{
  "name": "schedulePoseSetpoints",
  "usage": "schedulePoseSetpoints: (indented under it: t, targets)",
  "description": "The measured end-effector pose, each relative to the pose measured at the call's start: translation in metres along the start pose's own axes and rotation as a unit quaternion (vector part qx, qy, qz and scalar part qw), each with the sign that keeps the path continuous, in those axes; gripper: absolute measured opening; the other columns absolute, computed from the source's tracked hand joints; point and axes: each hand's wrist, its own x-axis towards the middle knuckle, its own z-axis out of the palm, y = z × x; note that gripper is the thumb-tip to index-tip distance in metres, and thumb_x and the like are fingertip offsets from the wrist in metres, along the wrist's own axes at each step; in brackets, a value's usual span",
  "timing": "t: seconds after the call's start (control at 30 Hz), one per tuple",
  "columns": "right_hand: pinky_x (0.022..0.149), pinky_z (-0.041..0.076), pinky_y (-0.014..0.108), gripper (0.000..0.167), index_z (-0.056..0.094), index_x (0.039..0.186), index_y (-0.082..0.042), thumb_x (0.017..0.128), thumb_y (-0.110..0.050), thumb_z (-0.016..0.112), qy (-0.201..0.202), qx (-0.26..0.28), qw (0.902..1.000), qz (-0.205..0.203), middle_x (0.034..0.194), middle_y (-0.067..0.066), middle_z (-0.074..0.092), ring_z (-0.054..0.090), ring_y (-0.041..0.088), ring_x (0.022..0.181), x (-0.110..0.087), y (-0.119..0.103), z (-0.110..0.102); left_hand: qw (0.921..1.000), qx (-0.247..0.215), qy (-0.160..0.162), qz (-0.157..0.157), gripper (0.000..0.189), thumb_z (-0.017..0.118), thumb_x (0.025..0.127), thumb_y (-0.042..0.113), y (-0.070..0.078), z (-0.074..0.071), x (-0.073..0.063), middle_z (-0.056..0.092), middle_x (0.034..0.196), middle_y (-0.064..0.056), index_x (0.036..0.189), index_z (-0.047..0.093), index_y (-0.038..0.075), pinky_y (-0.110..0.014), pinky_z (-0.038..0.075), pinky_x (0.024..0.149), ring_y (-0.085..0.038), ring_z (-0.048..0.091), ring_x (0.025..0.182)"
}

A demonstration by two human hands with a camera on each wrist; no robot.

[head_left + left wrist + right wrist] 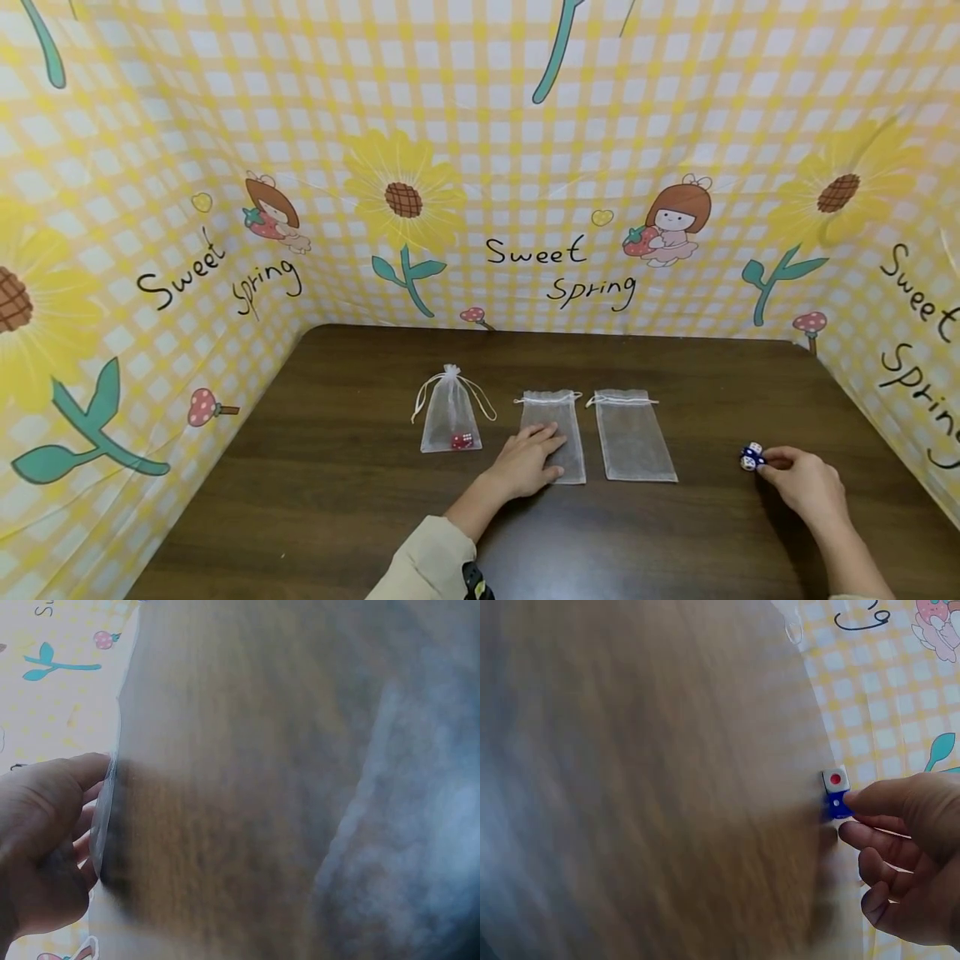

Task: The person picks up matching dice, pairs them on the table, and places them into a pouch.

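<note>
My left hand (525, 463) rests flat on the middle sheer white drawstring bag (567, 454), fingers spread over its left side. To its left is a similar bag (442, 429), drawn closed at the neck, with red dice (462, 441) inside. A third sheer bag (636, 442) lies flat to the right. Over at the right of the table, my right hand (812, 487) pinches a blue die (838, 805) between thumb and forefinger. A white die with a red dot (835, 779) sits against it, and blue and white dice are clustered at the fingertips.
The dark wooden table (337, 517) runs back to a yellow checked cloth (525, 167) with printed flowers, which hangs behind it and along both sides. White drawstring loops (480, 398) stick out from the left bag's neck.
</note>
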Motion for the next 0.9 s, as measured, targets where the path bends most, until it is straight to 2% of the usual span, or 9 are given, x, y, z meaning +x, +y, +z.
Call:
schedulePoseSetpoints:
  t: [0.17,0.27,0.5,0.6,0.73,0.8,0.9]
  targets:
    - [0.057,0.038,0.044,0.019,0.066,0.089,0.001,0.081,-0.016,0.063,0.022,-0.002,0.9997,0.001,0.086,0.021,0.066,0.054,0.049,0.083,-0.003,-0.002,0.001,0.9999,-0.011,0.001,0.0,0.048,0.061,0.089,0.031,0.0,-0.001,0.0,0.038,0.144,-0.003,0.133,0.051,0.015,-0.044,0.035,0.099,-0.021,0.032,0.131]
    - [0.056,0.038,0.044,0.017,0.067,0.087,0.001,0.081,-0.015,0.063,0.041,-0.002,0.9991,-0.008,0.082,0.018,0.066,0.055,0.048,0.081,-0.007,-0.006,-0.002,0.9999,-0.014,-0.002,-0.001,0.048,0.06,0.09,0.032,0.0,-0.001,0.0,0.037,0.144,-0.002,0.134,0.051,0.015,-0.045,0.034,0.099,-0.021,0.031,0.131]
    - [0.061,0.041,0.048,0.021,0.067,0.093,0.001,0.084,-0.018,0.065,0.064,0.026,0.9962,-0.053,0.084,0.018,0.067,0.059,0.045,0.081,-0.024,-0.041,-0.007,0.9998,-0.02,-0.006,-0.007,0.048,0.06,0.09,0.032,0.0,-0.002,-0.001,0.037,0.145,-0.002,0.134,0.05,0.016,-0.048,0.034,0.1,-0.021,0.031,0.131]
    - [0.056,0.042,0.039,0.017,0.068,0.092,-0.003,0.083,-0.018,0.068,0.071,0.043,0.993,-0.084,0.08,0.011,0.067,0.061,0.03,0.07,-0.031,-0.061,-0.004,0.9997,-0.021,-0.007,-0.006,0.048,0.061,0.09,0.031,-0.001,-0.003,-0.001,0.037,0.145,-0.002,0.134,0.05,0.016,-0.047,0.034,0.1,-0.021,0.03,0.131]
    - [0.049,0.037,0.028,0.012,0.069,0.088,-0.008,0.077,-0.013,0.074,0.077,0.065,0.9866,-0.128,0.075,0.001,0.066,0.05,0.006,0.058,-0.04,-0.086,0.004,0.9997,-0.022,-0.008,-0.007,0.049,0.06,0.09,0.031,-0.001,-0.003,-0.001,0.036,0.145,-0.002,0.134,0.05,0.016,-0.046,0.033,0.1,-0.021,0.03,0.131]
    - [0.047,0.036,0.025,0.013,0.069,0.086,-0.01,0.075,-0.011,0.076,0.075,0.077,0.9836,-0.144,0.074,-0.002,0.065,0.046,0.0,0.054,-0.044,-0.097,0.009,0.9997,-0.023,-0.01,-0.008,0.049,0.06,0.09,0.032,-0.001,-0.003,-0.001,0.036,0.145,-0.001,0.135,0.05,0.016,-0.046,0.033,0.1,-0.02,0.03,0.132]
    - [0.044,0.034,0.024,0.015,0.069,0.086,-0.011,0.073,-0.006,0.076,0.068,0.093,0.9799,-0.163,0.073,-0.003,0.064,0.042,0.0,0.05,-0.049,-0.11,0.016,0.9997,-0.023,-0.008,-0.006,0.048,0.061,0.089,0.031,-0.001,-0.002,0.0,0.037,0.145,-0.002,0.134,0.05,0.016,-0.047,0.034,0.099,-0.021,0.03,0.131]
